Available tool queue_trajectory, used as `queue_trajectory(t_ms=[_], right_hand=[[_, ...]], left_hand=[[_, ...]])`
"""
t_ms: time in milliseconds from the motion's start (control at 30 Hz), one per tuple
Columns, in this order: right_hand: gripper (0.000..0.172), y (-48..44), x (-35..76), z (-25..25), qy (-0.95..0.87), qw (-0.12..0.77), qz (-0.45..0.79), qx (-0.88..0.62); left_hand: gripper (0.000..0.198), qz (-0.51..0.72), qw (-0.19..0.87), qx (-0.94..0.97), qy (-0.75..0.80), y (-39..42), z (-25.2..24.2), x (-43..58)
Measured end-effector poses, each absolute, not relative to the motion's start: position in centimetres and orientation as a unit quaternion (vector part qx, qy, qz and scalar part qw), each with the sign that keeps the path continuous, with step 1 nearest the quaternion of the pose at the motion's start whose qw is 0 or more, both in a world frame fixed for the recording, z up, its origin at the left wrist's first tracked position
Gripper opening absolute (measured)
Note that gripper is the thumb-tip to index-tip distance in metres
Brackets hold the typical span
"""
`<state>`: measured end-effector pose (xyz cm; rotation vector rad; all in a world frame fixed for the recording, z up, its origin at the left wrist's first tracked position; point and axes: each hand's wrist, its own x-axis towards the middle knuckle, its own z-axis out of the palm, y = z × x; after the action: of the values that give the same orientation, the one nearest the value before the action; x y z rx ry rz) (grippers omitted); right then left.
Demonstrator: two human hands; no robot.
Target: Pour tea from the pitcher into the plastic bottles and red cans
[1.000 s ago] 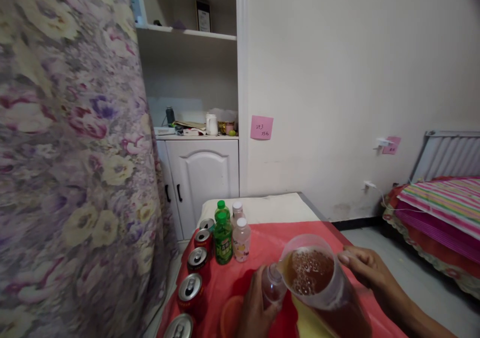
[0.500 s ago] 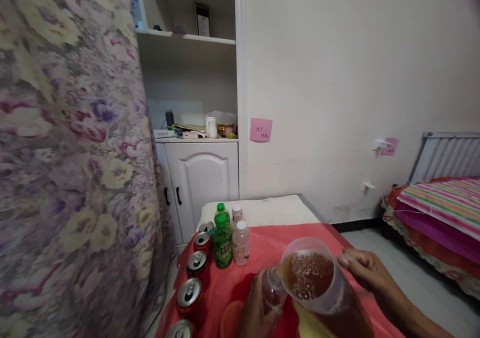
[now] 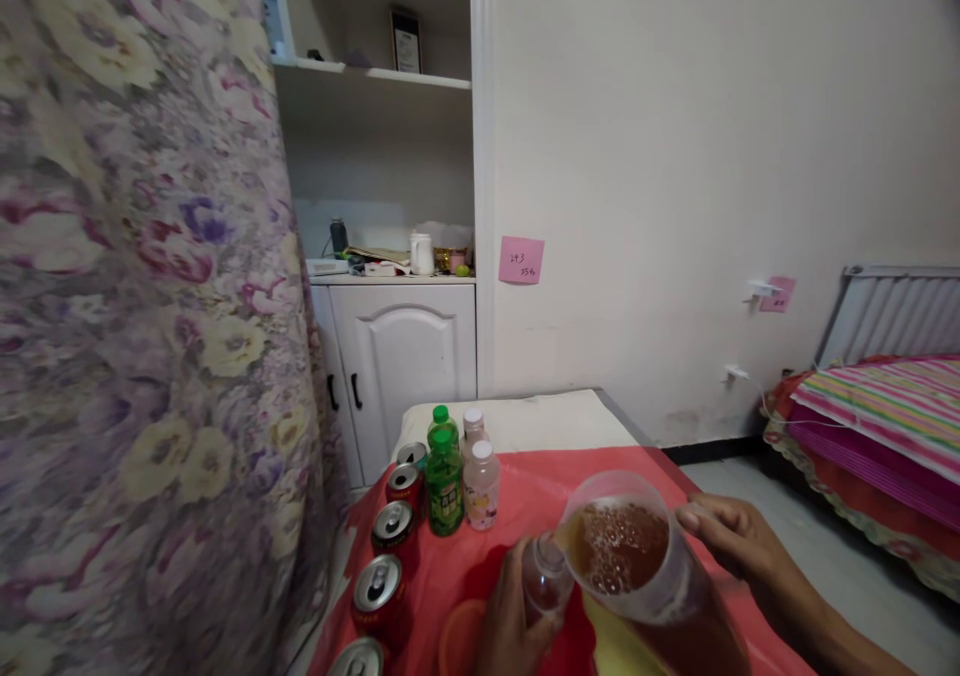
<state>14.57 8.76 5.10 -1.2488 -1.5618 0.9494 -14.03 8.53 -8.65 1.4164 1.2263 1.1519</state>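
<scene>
My left hand is closed around a small clear bottle with its mouth uncovered. My right hand grips a translucent plastic pitcher at its far right side; the handle is largely hidden. The pitcher is tipped to the left, its spout right at the bottle's mouth. Foamy reddish-brown liquid fills much of the pitcher and reaches the spout. How full the bottle is cannot be made out. Under the pitcher shows something yellow. An orange round rim sits left of my left hand.
A red cloth covers most of the table. Along its left edge stand several drink cans, with green-capped bottles and white-capped bottles behind. A floral curtain hangs left; a bed is at the right.
Hands, bottle and pitcher hold nearly the same positions. The view has shifted very slightly.
</scene>
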Motion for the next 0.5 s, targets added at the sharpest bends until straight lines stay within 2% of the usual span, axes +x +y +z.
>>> queue_trajectory(t_ms=[500], right_hand=[[0.062,8.50,14.67,5.59,-0.637,0.450,0.371,-0.505]], left_hand=[[0.084,0.468,0.441,0.573,0.509,8.22,-8.20,-13.82]])
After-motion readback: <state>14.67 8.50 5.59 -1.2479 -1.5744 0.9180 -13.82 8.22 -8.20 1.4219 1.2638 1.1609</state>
